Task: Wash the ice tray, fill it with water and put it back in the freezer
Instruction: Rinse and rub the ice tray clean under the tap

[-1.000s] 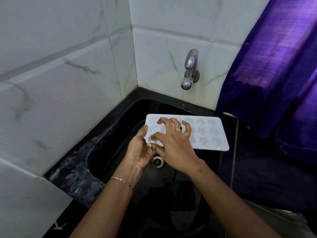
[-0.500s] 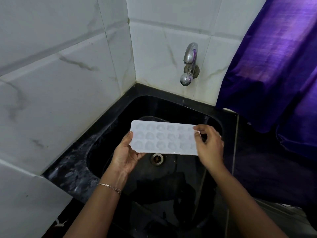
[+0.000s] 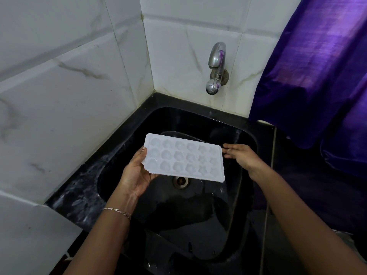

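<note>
A white plastic ice tray (image 3: 183,156) with three rows of small moulded cells is held flat above the black sink (image 3: 246,139). My left hand (image 3: 137,173) grips the tray's left end from below, thumb on its edge. My right hand (image 3: 241,154) hovers just off the tray's right end, fingers apart and holding nothing. A chrome tap (image 3: 216,66) sticks out of the back wall above the sink; no water runs from it.
White marble-look tiles (image 3: 69,96) close the sink in on the left and at the back. A purple curtain (image 3: 317,66) hangs on the right over the dark counter. The drain (image 3: 180,180) lies under the tray.
My right hand stopped rubbing the cells, shifted to the tray's right end, then let go. The tray now sits lower and more to the left, held by my left hand alone.
</note>
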